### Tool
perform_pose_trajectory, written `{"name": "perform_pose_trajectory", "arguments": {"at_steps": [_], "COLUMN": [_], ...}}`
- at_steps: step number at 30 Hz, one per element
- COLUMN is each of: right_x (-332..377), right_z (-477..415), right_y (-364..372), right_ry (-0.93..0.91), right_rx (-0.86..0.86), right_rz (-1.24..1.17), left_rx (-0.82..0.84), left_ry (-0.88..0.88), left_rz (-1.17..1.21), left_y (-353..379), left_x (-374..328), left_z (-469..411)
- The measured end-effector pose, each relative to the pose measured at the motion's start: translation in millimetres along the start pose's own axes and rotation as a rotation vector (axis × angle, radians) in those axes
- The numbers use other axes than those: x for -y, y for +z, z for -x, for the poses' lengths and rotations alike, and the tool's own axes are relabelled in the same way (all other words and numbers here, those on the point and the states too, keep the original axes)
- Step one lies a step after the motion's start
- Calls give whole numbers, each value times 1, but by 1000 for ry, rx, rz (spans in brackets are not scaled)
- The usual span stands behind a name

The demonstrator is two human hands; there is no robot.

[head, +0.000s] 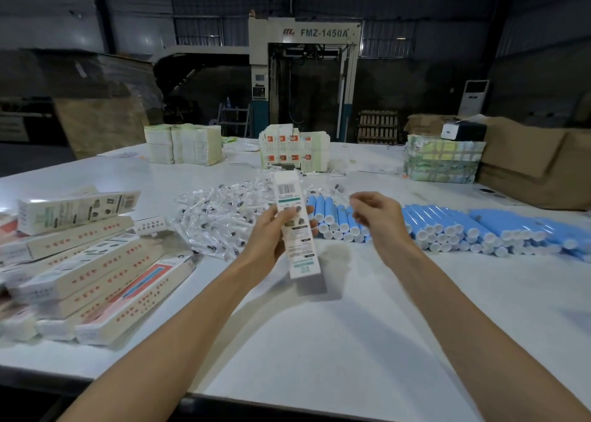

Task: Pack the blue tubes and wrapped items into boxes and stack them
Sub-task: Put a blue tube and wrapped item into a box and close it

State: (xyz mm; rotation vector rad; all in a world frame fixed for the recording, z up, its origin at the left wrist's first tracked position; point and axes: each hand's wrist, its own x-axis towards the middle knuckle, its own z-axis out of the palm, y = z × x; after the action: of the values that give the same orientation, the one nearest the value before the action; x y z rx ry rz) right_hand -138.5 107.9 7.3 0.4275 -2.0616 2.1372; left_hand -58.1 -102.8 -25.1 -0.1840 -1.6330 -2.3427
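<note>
My left hand (271,233) grips a long white printed box (295,226) upright above the table's middle, its top flap end up. My right hand (377,217) hovers just right of the box with fingers loosely curled and nothing in them. Behind the hands lies a heap of clear-wrapped items (220,217). Rows of blue tubes (447,226) with white caps stretch along the table to the right. A pile of filled long boxes (89,274) lies at the left.
The white table (335,332) holds stacks of flat box blanks (184,145), a second stack (294,148) and a green-printed bundle (443,159) at the back. Brown cartons (537,162) stand at the far right. A large machine (303,79) stands behind.
</note>
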Motion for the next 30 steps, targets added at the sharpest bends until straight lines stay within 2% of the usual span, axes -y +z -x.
{"name": "perform_pose_trajectory", "arguments": {"at_steps": [6, 11, 16, 19, 23, 30], "right_x": [51, 84, 97, 91, 77, 60], "right_z": [0, -1, -5, -5, -3, 4], "right_y": [-13, -4, 8, 18, 23, 29], "right_ry": [-165, -399, -398, -352, -287, -474], "right_rx": [41, 97, 253, 346, 312, 343], "right_rz": [-73, 265, 626, 554, 290, 591], "left_rx": [95, 115, 139, 157, 176, 188], "left_ry": [7, 20, 21, 8, 9, -7], "left_rz": [-223, -285, -308, -320, -316, -283], "left_y": [6, 12, 13, 14, 15, 16], "left_x": [8, 9, 11, 13, 12, 12], "left_z": [7, 12, 12, 13, 15, 15]}}
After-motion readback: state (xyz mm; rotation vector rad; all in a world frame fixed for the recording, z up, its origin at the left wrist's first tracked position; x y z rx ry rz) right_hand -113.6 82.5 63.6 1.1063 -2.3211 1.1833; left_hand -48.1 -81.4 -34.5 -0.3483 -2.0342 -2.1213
